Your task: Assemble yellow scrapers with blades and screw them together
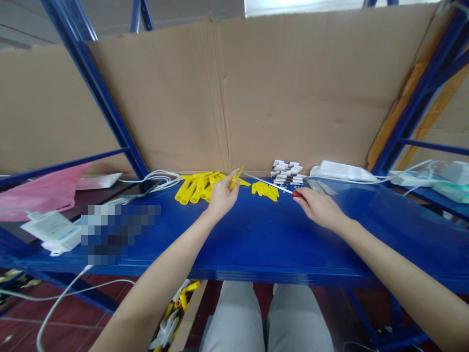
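My left hand point(222, 196) is closed around a small yellow plastic piece point(236, 179), held tilted above the blue shelf. In my right hand point(321, 208) is a screwdriver point(269, 184) with a red handle and a long metal shaft. Its tip points left and lies close to the yellow piece; whether they touch I cannot tell. Yellow tubes point(192, 189) are piled just left of my left hand. Between the hands, under the shaft, lie several flat yellow pieces point(265, 190). Black-and-white folded strips point(287, 172) stand behind the screwdriver handle.
A tall cardboard sheet point(293, 88) backs the blue shelf point(249, 249). White cables point(163, 180) and a white wrapped package point(342, 171) lie along the back. A white power adapter point(51, 230) sits at left. Below is a cardboard box point(190, 313) with yellow parts.
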The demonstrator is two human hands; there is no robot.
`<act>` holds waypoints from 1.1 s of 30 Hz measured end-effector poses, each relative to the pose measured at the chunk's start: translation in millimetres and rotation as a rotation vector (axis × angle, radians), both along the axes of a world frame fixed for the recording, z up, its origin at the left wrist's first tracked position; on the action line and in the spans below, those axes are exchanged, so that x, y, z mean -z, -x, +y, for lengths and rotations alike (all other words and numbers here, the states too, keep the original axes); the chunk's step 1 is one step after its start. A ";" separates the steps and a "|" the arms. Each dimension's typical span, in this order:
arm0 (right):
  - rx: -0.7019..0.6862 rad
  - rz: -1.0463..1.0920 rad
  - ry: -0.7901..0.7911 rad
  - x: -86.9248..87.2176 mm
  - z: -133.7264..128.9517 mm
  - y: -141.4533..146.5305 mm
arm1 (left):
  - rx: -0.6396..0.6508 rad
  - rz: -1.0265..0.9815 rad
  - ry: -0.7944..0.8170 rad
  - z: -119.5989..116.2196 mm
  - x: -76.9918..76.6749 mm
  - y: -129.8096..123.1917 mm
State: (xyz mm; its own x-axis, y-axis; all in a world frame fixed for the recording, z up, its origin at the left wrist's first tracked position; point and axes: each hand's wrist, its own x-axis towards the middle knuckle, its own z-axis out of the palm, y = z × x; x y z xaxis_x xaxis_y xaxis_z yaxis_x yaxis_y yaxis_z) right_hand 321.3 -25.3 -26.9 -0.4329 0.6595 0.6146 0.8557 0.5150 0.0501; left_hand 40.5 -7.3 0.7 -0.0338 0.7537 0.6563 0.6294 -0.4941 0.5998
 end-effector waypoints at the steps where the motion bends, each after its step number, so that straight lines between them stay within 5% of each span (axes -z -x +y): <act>1: -0.007 0.008 0.025 0.4 0.2 -0.1 | 0.001 0.003 0.001 0.2 0.1 0.0; 11: 0.048 0.024 -0.089 2.0 2.3 -7.1 | 0.002 0.076 -0.010 -0.2 3.0 -0.2; 18: 0.011 0.090 0.037 7.6 7.5 -7.5 | 0.015 0.090 -0.029 1.5 3.3 -0.1; 26: 0.091 0.010 -0.105 4.9 5.3 -6.8 | 0.003 0.114 -0.041 1.5 4.4 -0.6; 33: 0.031 0.014 0.037 4.4 2.4 -1.5 | -0.026 0.131 -0.039 2.1 3.4 0.5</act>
